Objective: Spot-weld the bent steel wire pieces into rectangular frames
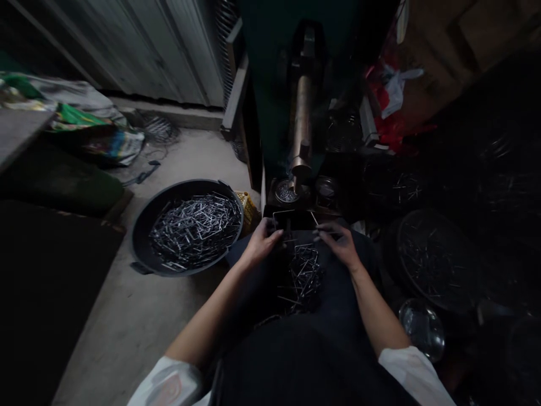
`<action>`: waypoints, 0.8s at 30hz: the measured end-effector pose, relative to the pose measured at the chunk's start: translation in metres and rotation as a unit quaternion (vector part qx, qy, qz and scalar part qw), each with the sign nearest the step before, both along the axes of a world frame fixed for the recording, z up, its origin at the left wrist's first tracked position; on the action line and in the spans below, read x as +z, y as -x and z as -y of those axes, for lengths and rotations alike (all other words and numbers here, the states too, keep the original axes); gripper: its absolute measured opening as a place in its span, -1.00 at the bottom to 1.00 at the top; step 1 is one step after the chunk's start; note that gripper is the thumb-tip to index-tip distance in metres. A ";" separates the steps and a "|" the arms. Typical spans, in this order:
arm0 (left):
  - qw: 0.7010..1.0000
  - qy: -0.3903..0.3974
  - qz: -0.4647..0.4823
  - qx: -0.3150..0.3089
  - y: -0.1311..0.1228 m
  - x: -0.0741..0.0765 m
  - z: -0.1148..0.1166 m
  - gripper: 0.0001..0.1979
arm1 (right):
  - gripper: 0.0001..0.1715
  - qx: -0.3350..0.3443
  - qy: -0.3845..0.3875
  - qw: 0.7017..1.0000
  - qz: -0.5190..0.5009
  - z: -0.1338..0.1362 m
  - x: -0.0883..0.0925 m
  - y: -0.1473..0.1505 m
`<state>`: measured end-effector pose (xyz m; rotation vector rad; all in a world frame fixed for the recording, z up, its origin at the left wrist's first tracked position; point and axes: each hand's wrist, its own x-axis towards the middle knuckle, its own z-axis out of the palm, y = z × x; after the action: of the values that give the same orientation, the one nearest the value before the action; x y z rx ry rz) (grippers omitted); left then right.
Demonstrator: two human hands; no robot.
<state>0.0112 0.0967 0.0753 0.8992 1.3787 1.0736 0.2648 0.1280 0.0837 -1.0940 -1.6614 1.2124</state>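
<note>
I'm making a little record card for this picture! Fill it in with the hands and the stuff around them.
Left hand: on a dark rectangular piece
Right hand: fingers just beside that piece
Lap: pile of metal wires
Floor: black round tub full of bent wires
Machine: brass-coloured rod above a small dish of wires

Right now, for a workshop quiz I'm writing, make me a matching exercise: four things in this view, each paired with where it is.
Things:
1. black basin
2. pile of bent wire
3. red plastic bag
4. brass-coloured rod

Places:
A. mounted on the dark green machine
B. on the concrete floor
C. on the person's lap
D. right of the machine

Pairs: 1-B, 2-C, 3-D, 4-A
</note>
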 end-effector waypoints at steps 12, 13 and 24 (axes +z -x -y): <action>0.983 0.019 0.176 -0.047 -0.016 0.014 0.000 -0.54 | -0.57 0.179 -0.184 0.962 0.091 -0.006 0.001 0.026; 0.983 0.015 0.180 -0.043 -0.016 0.014 0.000 -0.54 | -0.56 0.177 -0.184 0.963 0.085 -0.006 0.001 0.026; 0.982 0.007 0.189 -0.021 -0.020 0.027 -0.001 -0.54 | -0.58 0.168 -0.173 0.968 0.071 -0.011 0.008 0.026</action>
<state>0.0308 0.0982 0.1022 0.6683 1.0445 1.1334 0.2385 0.1389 0.0912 -0.7144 -2.1390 1.0066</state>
